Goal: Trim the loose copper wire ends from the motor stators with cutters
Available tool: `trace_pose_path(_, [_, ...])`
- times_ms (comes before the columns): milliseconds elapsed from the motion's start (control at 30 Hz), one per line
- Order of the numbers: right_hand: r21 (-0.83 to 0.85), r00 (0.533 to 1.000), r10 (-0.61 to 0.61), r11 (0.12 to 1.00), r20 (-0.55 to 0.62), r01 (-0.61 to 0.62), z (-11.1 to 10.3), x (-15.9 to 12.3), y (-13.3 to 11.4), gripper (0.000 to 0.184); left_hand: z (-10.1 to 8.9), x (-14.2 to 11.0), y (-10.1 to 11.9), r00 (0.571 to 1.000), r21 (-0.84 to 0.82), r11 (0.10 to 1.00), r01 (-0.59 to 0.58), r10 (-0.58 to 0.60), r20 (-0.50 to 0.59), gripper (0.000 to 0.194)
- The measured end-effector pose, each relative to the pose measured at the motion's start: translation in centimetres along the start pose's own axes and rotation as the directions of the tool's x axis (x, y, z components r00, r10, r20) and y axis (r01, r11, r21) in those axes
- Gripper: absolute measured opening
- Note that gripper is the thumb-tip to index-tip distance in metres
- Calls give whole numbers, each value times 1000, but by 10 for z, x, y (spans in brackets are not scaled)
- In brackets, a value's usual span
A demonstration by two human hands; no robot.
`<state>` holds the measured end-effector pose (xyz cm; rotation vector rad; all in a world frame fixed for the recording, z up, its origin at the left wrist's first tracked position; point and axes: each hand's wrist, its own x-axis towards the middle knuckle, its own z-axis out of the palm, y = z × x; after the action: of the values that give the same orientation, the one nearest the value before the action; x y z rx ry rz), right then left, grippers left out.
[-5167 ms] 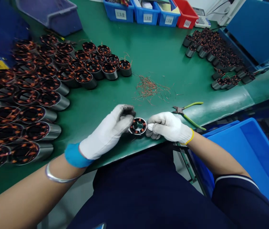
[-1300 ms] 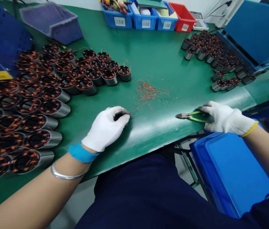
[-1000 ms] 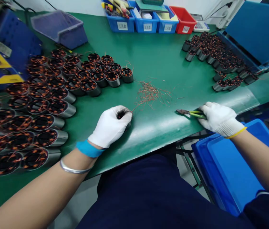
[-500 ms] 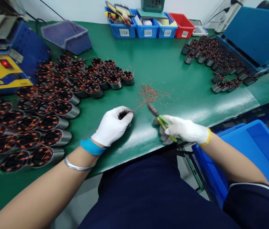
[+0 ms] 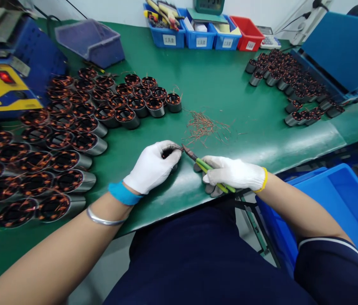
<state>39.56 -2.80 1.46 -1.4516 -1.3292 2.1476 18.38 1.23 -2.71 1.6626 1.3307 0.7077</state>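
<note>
My left hand (image 5: 153,167), in a white glove, is closed around a motor stator (image 5: 174,167), which its fingers mostly hide. Thumb and index finger pinch together at the stator's upper edge, where its wire ends come out. In my gloved right hand (image 5: 226,173) are diagonal cutters (image 5: 202,163) with green handles, gripped from above. The cutters' dark jaws point up and left and sit right at my left fingertips. Whether the blades touch the wire I cannot tell. Just beyond the jaws lies a loose pile of copper wire clippings (image 5: 202,126) on the green bench.
Many wound stators (image 5: 83,120) crowd the bench's left side. Another group of stators (image 5: 280,74) stands at the far right. Blue tool bins (image 5: 169,40), a red bin (image 5: 247,36) and a purple bin (image 5: 104,46) line the back. A blue crate (image 5: 331,207) sits below the bench edge.
My right hand released the stator, picked the cutters up from the bench at right and brought them left to my left fingertips. My left hand keeps its hold on a stator.
</note>
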Motion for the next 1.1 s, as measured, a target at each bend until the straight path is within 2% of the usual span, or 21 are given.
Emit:
trace_pose_path(133, [-121, 999, -4, 993, -53, -3, 0, 1, -2, 31, 0, -1, 3, 1000, 77, 997, -7, 6, 8, 27])
trace_pose_path(200, [-256, 994, -20, 967, -106, -8, -3, -4, -2, 31, -2, -6, 7, 999, 241, 970, -14, 26, -46, 36])
trace_pose_path(267, [-506, 964, -91, 861, -250, -50, -7, -13, 1, 36, -7, -12, 10, 993, 459, 889, 8, 48, -110, 59])
trace_pose_path(300, [-634, 925, -148, 764, -350, -117, -11, -18, 5, 40, -10, -15, 12, 993, 553, 833, 24, 45, -112, 67])
trace_pose_path(367, [-771, 795, -274, 538, -542, -341, -19, -30, 16, 47, -16, -18, 13, 999, 665, 747, 22, 17, -52, 63])
trace_pose_path(433, [-758, 667, -362, 355, -651, -546, -30, -41, 30, 53, -17, -18, 12, 1000, 693, 720, -23, 17, 16, 47])
trace_pose_path(467, [-741, 626, -401, 292, -669, -605, -36, -45, 36, 57, -17, -17, 10, 999, 688, 724, -49, 40, 29, 42])
trace_pose_path(533, [-758, 589, -511, 224, -626, -613, -43, -50, 44, 67, -12, -16, 7, 992, 654, 748, -113, 121, 34, 41])
trace_pose_path(567, [-794, 572, -585, 231, -575, -562, -44, -50, 46, 73, -8, -16, 5, 984, 632, 758, -161, 176, 40, 42])
trace_pose_path(600, [-845, 549, -661, 267, -511, -464, -42, -48, 45, 79, -4, -17, 3, 969, 608, 762, -222, 242, 51, 43])
trace_pose_path(633, [-890, 525, -721, 329, -452, -314, -37, -44, 42, 83, 0, -18, 1, 946, 585, 756, -294, 319, 63, 44])
trace_pose_path(667, [-902, 529, -741, 414, -414, -125, -30, -39, 38, 84, 4, -20, 0, 912, 561, 739, -373, 402, 78, 44])
trace_pose_path(700, [-853, 576, -719, 517, -389, 69, -22, -33, 33, 82, 7, -21, -1, 870, 535, 712, -455, 482, 98, 44])
trace_pose_path(733, [-743, 665, -658, 629, -353, 228, -12, -26, 28, 77, 9, -23, -2, 824, 508, 679, -530, 554, 120, 42])
trace_pose_path(767, [-599, 774, -562, 738, -290, 311, -3, -18, 23, 70, 11, -25, -2, 781, 483, 646, -591, 608, 142, 40])
trace_pose_path(800, [-470, 849, -478, 816, -225, 335, 5, -11, 19, 62, 12, -27, -1, 749, 467, 618, -632, 642, 165, 37])
trace_pose_path(833, [-360, 892, -415, 872, -177, 334, 11, -4, 15, 55, 12, -28, 0, 733, 466, 599, -652, 656, 182, 36])
trace_pose_path(900, [-185, 920, -352, 929, -174, 321, 18, 4, 13, 46, 13, -30, 5, 752, 521, 585, -621, 633, 184, 35])
trace_pose_path(1000, [26, 919, -284, 953, -273, 302, 17, 6, 14, 54, 11, -33, 13, 837, 615, 618, -489, 531, 131, 37])
trace_pose_path(1033, [67, 914, -266, 952, -305, 299, 15, 4, 15, 58, 9, -34, 15, 858, 582, 660, -476, 493, 143, 38])
trace_pose_path(1100, [109, 903, -246, 947, -351, 301, 11, 1, 16, 64, 1, -34, 18, 879, 374, 797, -474, 399, 263, 37])
